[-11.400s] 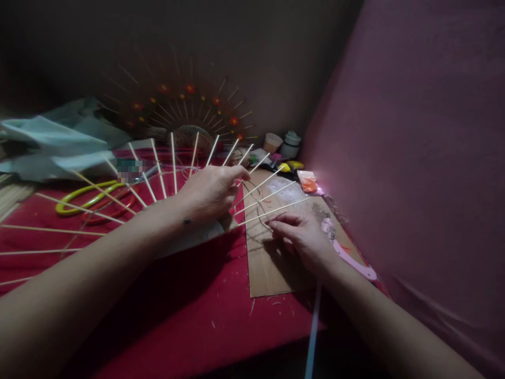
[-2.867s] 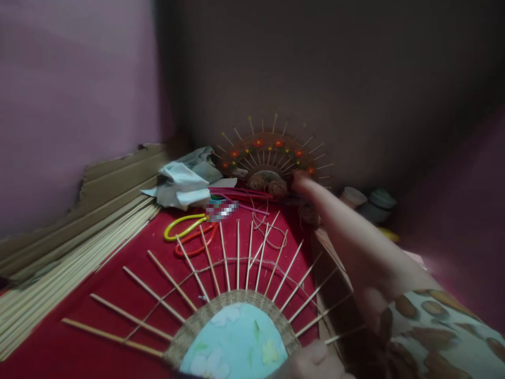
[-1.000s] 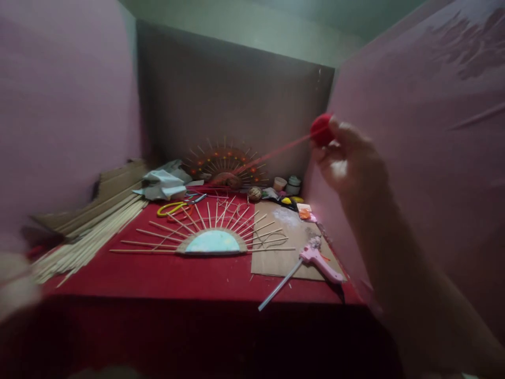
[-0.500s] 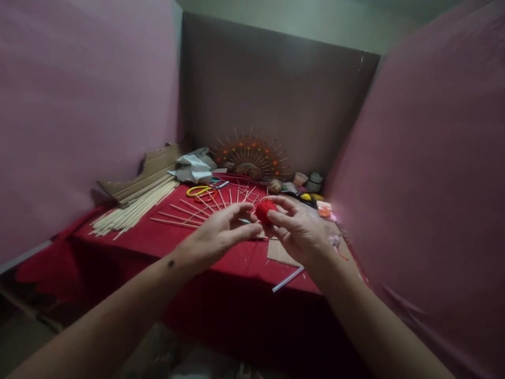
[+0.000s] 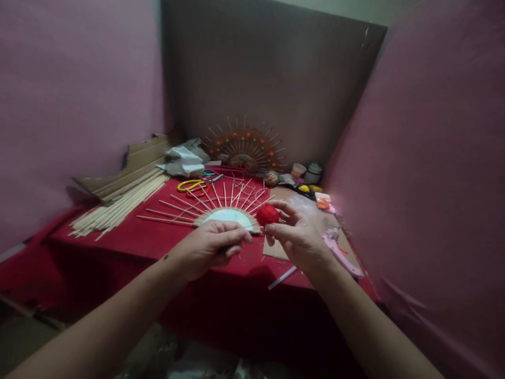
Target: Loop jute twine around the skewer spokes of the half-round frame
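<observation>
A ball of red yarn [image 5: 267, 215] is held between the thumb and fingers of my right hand [image 5: 294, 227], above the table. To its left, my left hand [image 5: 221, 242] is closed in a pinch, and a faint strand seems to run from it toward the ball. Behind my left hand lies a half-round piece [image 5: 226, 216] with a pale blue centre and a tan rim. Thin sticks [image 5: 213, 196] fan out from that rim, with loose strands lying across them. My left hand hides part of its lower edge.
On the red cloth [image 5: 130, 231], a bundle of sticks [image 5: 122, 208] lies left beside torn cardboard [image 5: 138, 163]. Yellow-handled scissors [image 5: 191, 185] are behind the fan. A decorated stick fan [image 5: 244, 142] stands at the back. A glue stick [image 5: 282, 278] and pink glue gun [image 5: 343, 257] lie right.
My left hand has drawn away from the yarn ball, down and left, and its fingers have closed. The half-round piece now shows more. The view has shifted slightly.
</observation>
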